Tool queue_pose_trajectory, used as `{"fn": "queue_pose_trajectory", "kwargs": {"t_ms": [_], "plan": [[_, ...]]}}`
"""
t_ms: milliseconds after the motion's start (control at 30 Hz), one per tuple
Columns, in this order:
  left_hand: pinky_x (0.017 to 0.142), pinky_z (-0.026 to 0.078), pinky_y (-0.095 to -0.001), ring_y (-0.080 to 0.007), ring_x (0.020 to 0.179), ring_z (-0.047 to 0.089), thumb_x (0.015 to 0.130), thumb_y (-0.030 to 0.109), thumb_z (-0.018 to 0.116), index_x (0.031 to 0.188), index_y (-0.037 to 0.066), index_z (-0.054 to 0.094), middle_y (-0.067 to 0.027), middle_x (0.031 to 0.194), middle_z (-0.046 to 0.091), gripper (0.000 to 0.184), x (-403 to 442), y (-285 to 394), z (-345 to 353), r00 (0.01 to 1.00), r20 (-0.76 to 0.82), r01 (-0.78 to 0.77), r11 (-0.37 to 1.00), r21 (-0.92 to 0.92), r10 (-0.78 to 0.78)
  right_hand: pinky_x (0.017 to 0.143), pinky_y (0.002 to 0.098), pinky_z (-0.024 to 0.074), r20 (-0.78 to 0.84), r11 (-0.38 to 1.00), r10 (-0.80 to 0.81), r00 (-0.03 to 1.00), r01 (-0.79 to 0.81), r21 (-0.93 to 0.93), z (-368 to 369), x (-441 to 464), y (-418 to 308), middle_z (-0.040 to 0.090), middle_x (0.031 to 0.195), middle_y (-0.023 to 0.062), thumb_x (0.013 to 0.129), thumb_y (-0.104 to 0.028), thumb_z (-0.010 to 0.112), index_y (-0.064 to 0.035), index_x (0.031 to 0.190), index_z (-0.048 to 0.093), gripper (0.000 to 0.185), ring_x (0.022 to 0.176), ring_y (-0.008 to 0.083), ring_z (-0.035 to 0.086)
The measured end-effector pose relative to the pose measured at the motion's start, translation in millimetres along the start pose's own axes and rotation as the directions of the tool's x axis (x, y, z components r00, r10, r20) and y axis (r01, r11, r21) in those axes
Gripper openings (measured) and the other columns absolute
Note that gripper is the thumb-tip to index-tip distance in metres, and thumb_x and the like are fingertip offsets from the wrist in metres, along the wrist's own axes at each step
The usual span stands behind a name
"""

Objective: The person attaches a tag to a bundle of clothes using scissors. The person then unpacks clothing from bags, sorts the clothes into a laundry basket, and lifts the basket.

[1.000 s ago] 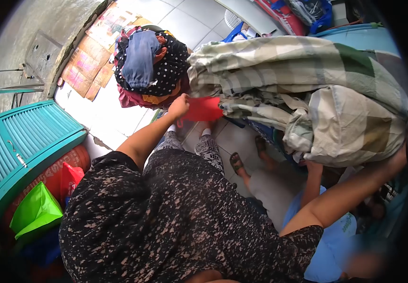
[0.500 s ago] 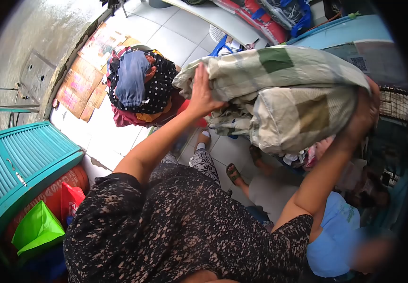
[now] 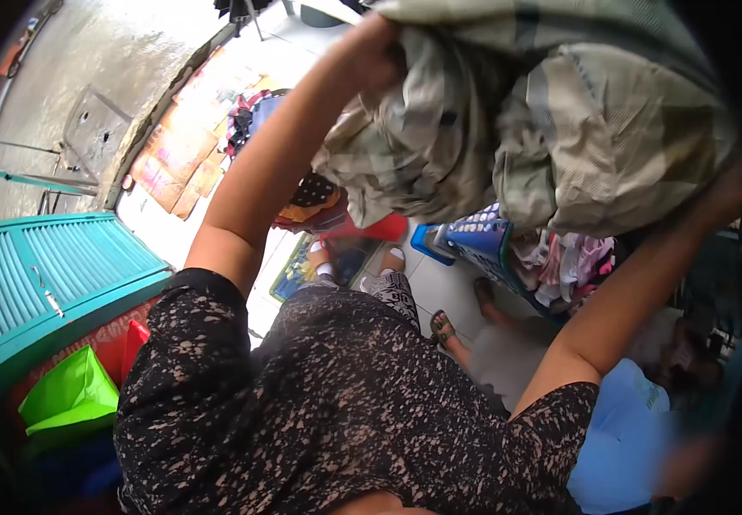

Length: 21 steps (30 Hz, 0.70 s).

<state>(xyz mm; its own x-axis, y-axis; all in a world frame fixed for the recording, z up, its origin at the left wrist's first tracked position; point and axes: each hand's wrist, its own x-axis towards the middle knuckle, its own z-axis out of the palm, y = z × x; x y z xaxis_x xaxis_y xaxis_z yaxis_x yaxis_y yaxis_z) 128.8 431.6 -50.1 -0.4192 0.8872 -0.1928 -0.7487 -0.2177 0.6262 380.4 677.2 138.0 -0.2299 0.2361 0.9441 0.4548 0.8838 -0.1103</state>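
Note:
A bulky checked sheet [image 3: 620, 129] in beige, green and brown is raised high in front of me, bunched and hanging in folds. My left hand [image 3: 378, 56], slightly blurred, grips its upper left edge with curled fingers. At the far right, my right hand [image 3: 723, 193] holds the sheet's other side; it is dark and its fingers are partly hidden. Below the sheet stands a blue laundry basket [image 3: 478, 247] filled with pink and white clothes [image 3: 564, 266]. Left of the sheet, partly behind my left arm, is a clothes pile [image 3: 311, 193] with a polka-dot piece.
A person in a light blue shirt [image 3: 616, 429] is close on my right. A teal louvred door [image 3: 62, 283] and a green bag [image 3: 75, 390] are on the left. Flattened cardboard [image 3: 173, 163] lies on the tiles. A red plastic item [image 3: 380, 228] is near my feet.
Both hands have lifted the sheet upward and away, and it now hangs in looser folds. The blue basket beneath has come into view, while my left arm now covers much of the clothes pile.

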Motion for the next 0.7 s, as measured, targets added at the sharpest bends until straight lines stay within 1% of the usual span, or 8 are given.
{"fn": "queue_pose_trajectory", "kwargs": {"t_ms": [33, 367, 400, 467, 533, 567, 600, 700], "plan": [[0.092, 0.043, -0.0402, -0.0236, 0.102, 0.055, 0.086, 0.032, 0.048, 0.117, 0.0, 0.047, -0.0144, 0.112, 0.055, 0.045, 21, 48, -62, 0.708, 0.702, 0.098, 0.995, 0.01, -0.076, 0.075, 0.0319, 0.0436, -0.013, 0.999, 0.028, 1.0, -0.028, 0.017, 6, 3, 2, 0.062, 0.089, 0.0146, 0.085, -0.025, 0.053, 0.0026, 0.094, 0.06, 0.03, 0.081, 0.0244, 0.059], [0.093, 0.041, -0.043, -0.0302, 0.105, 0.051, 0.088, 0.026, 0.045, 0.117, -0.002, 0.045, -0.0181, 0.118, 0.05, 0.04, -66, 94, -64, 0.89, 0.235, -0.341, 0.913, -0.225, 0.391, 0.071, 0.0348, 0.0431, -0.047, 0.955, 0.17, 0.984, -0.153, 0.253, 151, -44, -93, 0.06, 0.083, 0.0185, 0.087, -0.024, 0.05, 0.0038, 0.091, 0.057, 0.029, 0.076, 0.0298, 0.058], [0.093, 0.04, -0.0486, -0.0324, 0.108, 0.049, 0.088, 0.027, 0.047, 0.12, 0.0, 0.044, -0.0189, 0.119, 0.049, 0.042, -75, 92, -108, 0.908, -0.005, -0.41, 0.891, 0.195, 0.419, 0.07, 0.0351, 0.0431, -0.048, 0.932, 0.168, 0.985, -0.142, 0.335, 157, -60, -122, 0.06, 0.082, 0.0189, 0.087, -0.024, 0.05, 0.0039, 0.091, 0.057, 0.029, 0.076, 0.0303, 0.058], [0.089, 0.045, -0.0411, -0.0253, 0.097, 0.056, 0.088, 0.024, 0.047, 0.118, 0.001, 0.046, -0.0136, 0.111, 0.055, 0.037, -87, 61, -178, 0.876, 0.416, -0.136, 0.954, -0.269, 0.242, 0.069, 0.0357, 0.0429, 0.018, 0.846, 0.132, 0.991, -0.122, 0.519, 157, -110, -189, 0.06, 0.081, 0.0196, 0.088, -0.024, 0.049, 0.0042, 0.09, 0.056, 0.029, 0.075, 0.0314, 0.057], [0.083, 0.048, -0.0372, -0.0221, 0.096, 0.056, 0.087, 0.021, 0.047, 0.123, 0.005, 0.04, -0.011, 0.113, 0.054, 0.04, -92, 9, -280, 0.83, -0.472, -0.285, 0.954, 0.098, 0.296, 0.067, 0.0423, 0.04, 0.295, 0.694, 0.086, 0.952, -0.27, 0.668, 131, -188, -261, 0.054, 0.081, 0.0212, 0.088, -0.017, 0.046, 0.0035, 0.09, 0.053, 0.022, 0.079, 0.0381, 0.053], [0.088, 0.043, -0.0401, -0.0209, 0.109, 0.048, 0.087, 0.027, 0.045, 0.128, 0.012, 0.034, -0.0084, 0.122, 0.048, 0.046, -112, -10, -286, 0.688, -0.683, 0.07, 0.914, 0.399, 0.245, 0.07, 0.042, 0.0398, 0.332, 0.697, -0.149, 0.931, -0.139, 0.703, 139, -234, -263, 0.054, 0.093, 0.0184, 0.084, -0.012, 0.047, 0.0009, 0.098, 0.053, 0.02, 0.085, 0.0349, 0.054], [0.091, 0.036, -0.0435, -0.0232, 0.118, 0.037, 0.086, 0.032, 0.043, 0.134, 0.017, 0.024, -0.0071, 0.131, 0.036, 0.054, -124, -31, -288, 0.427, -0.875, 0.459, 0.779, 0.427, 0.228, 0.083, 0.0475, 0.0364, 0.519, 0.743, -0.21, 0.828, -0.21, 0.636, 147, -298, -269, 0.053, 0.103, 0.0091, 0.077, -0.012, 0.051, -0.0137, 0.114, 0.048, 0.037, 0.095, 0.0262, 0.054], [0.094, 0.03, -0.0492, -0.0318, 0.122, 0.029, 0.076, 0.047, 0.055, 0.137, 0.015, 0.013, -0.0092, 0.138, 0.025, 0.081, -135, -102, -365, 0.63, -0.76, -0.066, 0.986, 0.15, 0.158, 0.101, 0.0558, 0.0184, 0.866, 0.831, -0.497, -0.043, -0.312, 0.461, 135, -449, -265, 0.023, 0.14, 0.0139, 0.072, -0.034, 0.063, -0.0224, 0.133, 0.03, 0.071, 0.13, 0.0296, 0.02]]}}
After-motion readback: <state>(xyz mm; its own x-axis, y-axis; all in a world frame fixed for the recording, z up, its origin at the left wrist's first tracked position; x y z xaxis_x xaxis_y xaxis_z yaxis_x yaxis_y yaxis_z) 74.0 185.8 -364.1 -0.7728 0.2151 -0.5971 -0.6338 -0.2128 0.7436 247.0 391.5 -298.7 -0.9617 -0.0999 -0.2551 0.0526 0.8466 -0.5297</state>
